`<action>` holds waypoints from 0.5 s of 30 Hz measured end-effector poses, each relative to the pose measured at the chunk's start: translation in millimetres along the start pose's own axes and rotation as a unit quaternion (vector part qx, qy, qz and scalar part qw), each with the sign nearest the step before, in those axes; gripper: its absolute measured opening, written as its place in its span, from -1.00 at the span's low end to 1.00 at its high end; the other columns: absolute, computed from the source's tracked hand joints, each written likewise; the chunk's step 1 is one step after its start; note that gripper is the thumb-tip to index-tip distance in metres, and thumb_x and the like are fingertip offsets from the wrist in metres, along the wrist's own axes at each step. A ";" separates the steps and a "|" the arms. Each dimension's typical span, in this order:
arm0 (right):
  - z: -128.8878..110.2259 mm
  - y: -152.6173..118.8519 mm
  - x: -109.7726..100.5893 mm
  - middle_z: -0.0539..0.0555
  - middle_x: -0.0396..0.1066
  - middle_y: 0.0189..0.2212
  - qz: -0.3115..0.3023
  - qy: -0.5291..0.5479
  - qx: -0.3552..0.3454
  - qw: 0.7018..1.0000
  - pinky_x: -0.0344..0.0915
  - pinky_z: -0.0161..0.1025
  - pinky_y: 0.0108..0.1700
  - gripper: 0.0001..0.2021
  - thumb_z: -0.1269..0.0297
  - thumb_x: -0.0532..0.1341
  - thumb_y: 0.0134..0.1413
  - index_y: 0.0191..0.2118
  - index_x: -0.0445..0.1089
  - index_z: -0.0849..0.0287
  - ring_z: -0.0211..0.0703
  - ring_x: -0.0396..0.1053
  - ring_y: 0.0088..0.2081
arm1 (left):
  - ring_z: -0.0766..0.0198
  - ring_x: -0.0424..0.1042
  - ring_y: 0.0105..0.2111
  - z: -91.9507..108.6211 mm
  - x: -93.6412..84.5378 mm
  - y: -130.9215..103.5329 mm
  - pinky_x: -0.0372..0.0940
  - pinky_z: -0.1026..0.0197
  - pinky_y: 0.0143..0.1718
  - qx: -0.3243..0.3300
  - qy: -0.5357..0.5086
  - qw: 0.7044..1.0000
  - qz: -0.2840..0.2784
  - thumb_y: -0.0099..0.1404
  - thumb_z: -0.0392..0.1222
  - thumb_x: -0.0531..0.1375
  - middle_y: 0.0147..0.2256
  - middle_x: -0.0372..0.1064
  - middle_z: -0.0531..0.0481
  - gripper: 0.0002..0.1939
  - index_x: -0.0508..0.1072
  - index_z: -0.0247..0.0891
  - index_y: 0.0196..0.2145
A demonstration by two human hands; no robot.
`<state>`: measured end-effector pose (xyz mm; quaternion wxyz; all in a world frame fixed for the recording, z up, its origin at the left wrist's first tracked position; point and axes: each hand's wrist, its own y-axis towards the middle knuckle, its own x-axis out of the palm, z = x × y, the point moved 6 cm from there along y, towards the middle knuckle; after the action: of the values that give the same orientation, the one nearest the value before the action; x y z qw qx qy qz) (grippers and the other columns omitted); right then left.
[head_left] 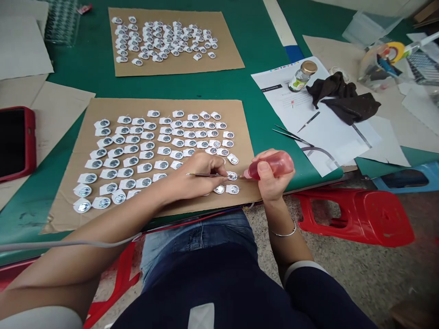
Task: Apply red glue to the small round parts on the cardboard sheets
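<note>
My right hand (272, 183) is wrapped round a soft squeeze bottle (279, 163) of pink-red liquid. Its narrow nozzle points left, right by a small round silver-and-black piece on a white paper tab (232, 176). From the other side my left hand (197, 176) rests over the cardboard sheet (73, 160), fingers closed on a thin metal rod (202, 174) whose tip reaches towards the same piece. Whether it is tweezers or a needle I cannot tell. Rows of like pieces (130, 161) cover the cardboard, some hidden under my left hand and forearm.
A second cardboard sheet (226, 45) with more pieces lies farther back. At right are tweezers (291, 135), a lidded glass jar (302, 76), a black cloth (343, 96) and printed paper (318, 155). A red-cased phone (17, 141) lies left; a red stool (384, 217) stands below right.
</note>
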<state>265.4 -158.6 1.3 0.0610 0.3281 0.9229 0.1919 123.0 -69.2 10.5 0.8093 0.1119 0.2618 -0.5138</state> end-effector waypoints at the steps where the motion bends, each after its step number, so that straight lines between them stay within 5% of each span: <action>1: 1.0 -0.5 0.4 -0.05 0.26 -0.50 -0.004 0.000 0.004 1.000 0.31 -0.29 -0.67 -0.83 0.14 0.21 -0.01 -0.39 0.25 0.08 -0.33 0.30 -0.66 | 0.35 0.41 -0.50 -0.3 0.1 0.0 0.20 0.34 -0.52 0.000 0.000 1.000 0.000 0.12 -0.30 0.16 -0.50 0.46 0.02 -0.90 0.49 -0.31 -0.42; 15: 0.7 -1.1 -2.0 -0.04 0.28 -0.46 0.001 -0.053 -0.025 0.998 0.33 -0.28 -0.61 -0.82 0.13 0.21 -0.01 -0.36 0.26 0.09 -0.32 0.32 -0.60 | 0.37 0.40 -0.51 2.6 0.3 0.5 0.20 0.35 -0.52 0.006 -0.005 1.000 -0.001 0.09 -0.35 0.15 -0.51 0.45 0.04 -0.89 0.49 -0.31 -0.42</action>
<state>266.4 -160.4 0.2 0.1176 0.3372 0.9129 0.1978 124.4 -70.4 12.5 0.8096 0.1136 0.2545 -0.5166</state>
